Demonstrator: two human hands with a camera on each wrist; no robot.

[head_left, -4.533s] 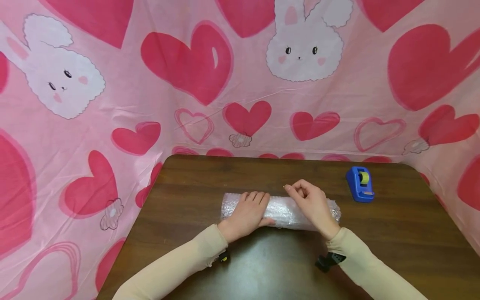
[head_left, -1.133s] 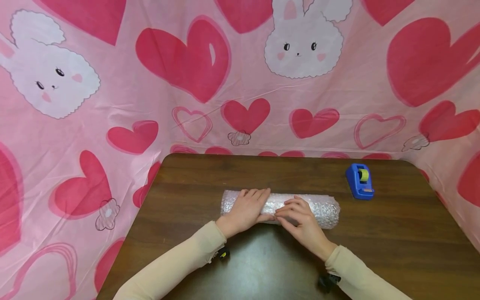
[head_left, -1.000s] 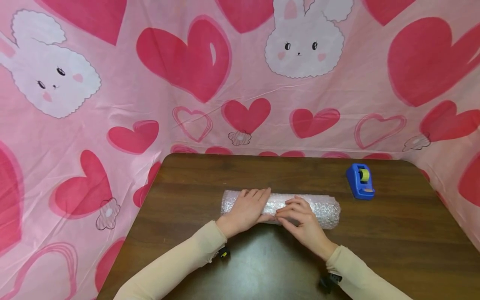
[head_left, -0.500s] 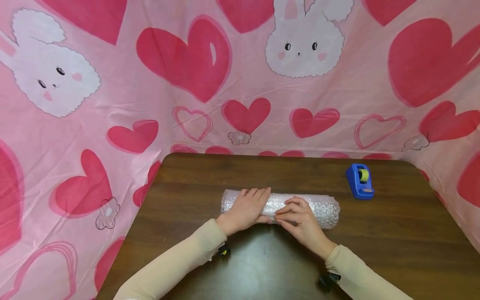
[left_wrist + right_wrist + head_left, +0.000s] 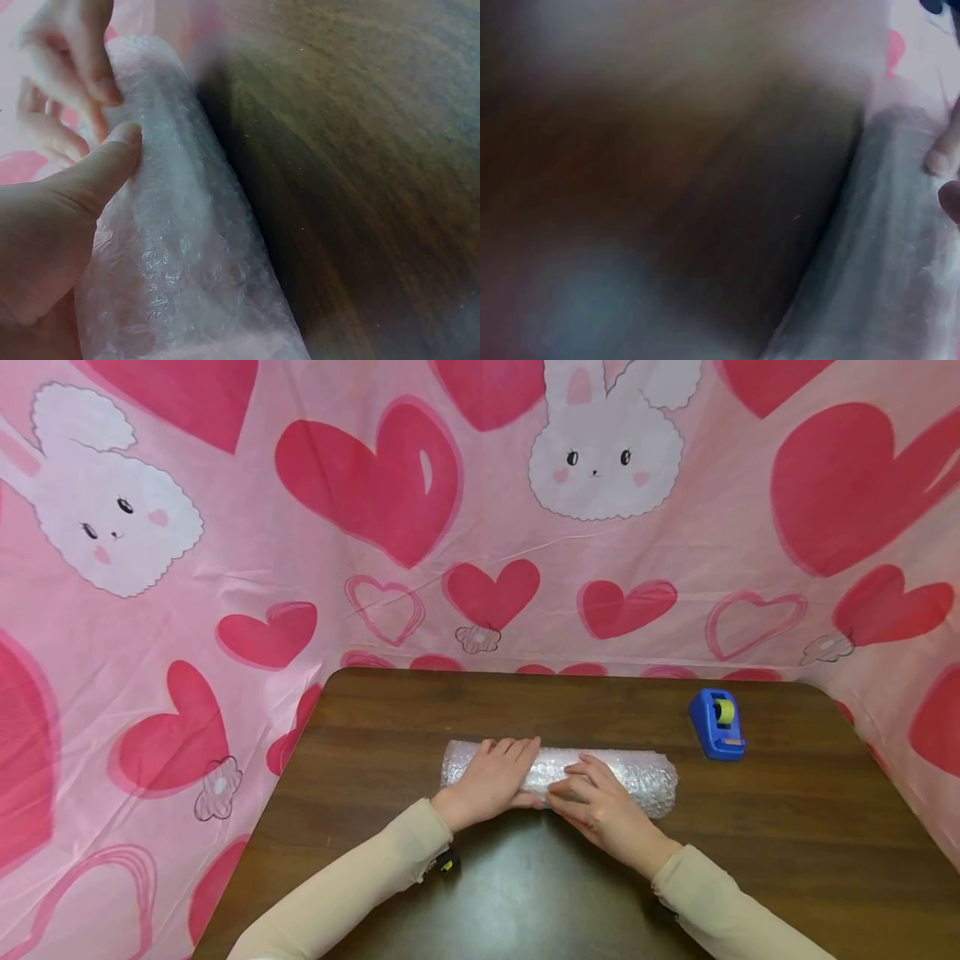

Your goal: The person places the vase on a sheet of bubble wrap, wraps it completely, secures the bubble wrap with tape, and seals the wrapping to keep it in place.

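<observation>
A roll of clear bubble wrap [image 5: 651,779] lies lengthwise across the table in the head view, its plastic shiny and crinkled. My left hand [image 5: 487,781] rests over its left half, fingers extended across the top and thumb along the near side. Just right of that thumb, my right hand [image 5: 606,810] has its loosely bent fingertips at the roll's near face. The left wrist view shows the left thumb [image 5: 97,172] on the bubble wrap and the right hand's fingers [image 5: 94,71] just beyond it. Whatever the roll encloses is hidden.
A blue tape dispenser [image 5: 717,725] with a yellow roll stands at the back right of the dark wooden table [image 5: 390,706]. Pink fabric [image 5: 480,502] printed with hearts and rabbits hangs behind and at both sides.
Since the earliest frame, the right hand has come down from above the roll to its near face beside the left thumb. Lately its fingers shift only slightly; the left hand keeps its place.
</observation>
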